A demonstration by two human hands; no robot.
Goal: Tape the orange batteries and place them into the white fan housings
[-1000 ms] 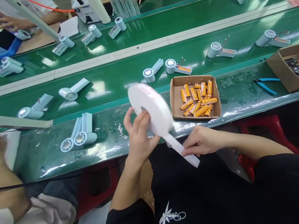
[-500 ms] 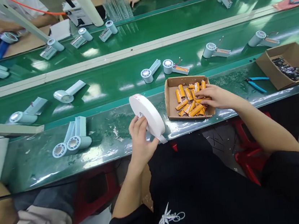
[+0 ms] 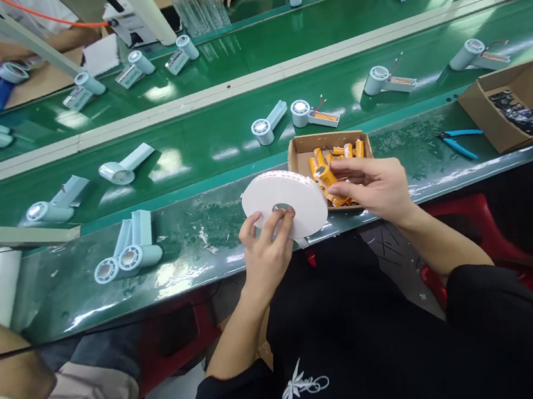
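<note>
My left hand point(image 3: 268, 246) grips a white roll of tape point(image 3: 285, 210) with fingers in its centre hole, holding it flat above the near edge of the green bench. My right hand point(image 3: 375, 185) pinches an orange battery cell point(image 3: 324, 175) against the rim of the roll. Just behind both hands sits a small cardboard box point(image 3: 299, 148) with several more orange cells inside.
Two pale blue fan housings point(image 3: 127, 252) lie on the bench at left. More housings ride the green conveyor belt point(image 3: 219, 134) behind. Blue pliers point(image 3: 458, 140) and a cardboard box of dark parts point(image 3: 517, 105) are at right. Another person's arm point(image 3: 4, 361) is at far left.
My right hand left the box with an orange cell and brought it to the roll. My left hand tilted the roll from upright to nearly flat.
</note>
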